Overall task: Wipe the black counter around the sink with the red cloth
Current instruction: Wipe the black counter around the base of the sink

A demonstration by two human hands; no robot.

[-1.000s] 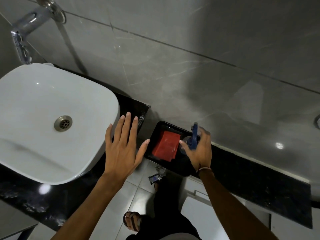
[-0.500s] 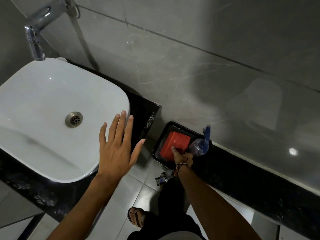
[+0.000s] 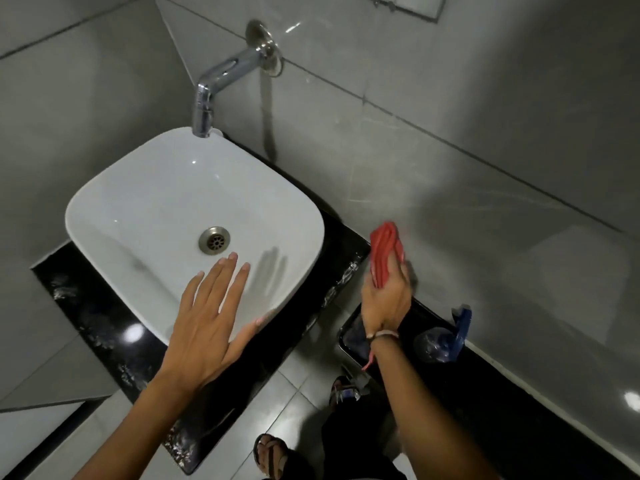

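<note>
Red cloth (image 3: 386, 258) sits bunched in our right hand (image 3: 384, 303), right of centre, fingers closed around it, lifted above the black tray (image 3: 349, 336) at lower right. Our left hand (image 3: 207, 323) hovers at lower centre, fingers spread flat over the white sink's (image 3: 138, 209) near rim. Black counter (image 3: 104, 323) frames the basin. Farther up, the chrome tap (image 3: 221, 81) juts from the grey wall.

Sink (image 3: 156, 202) on counter (image 3: 104, 327), tray (image 3: 349, 336) right.
</note>
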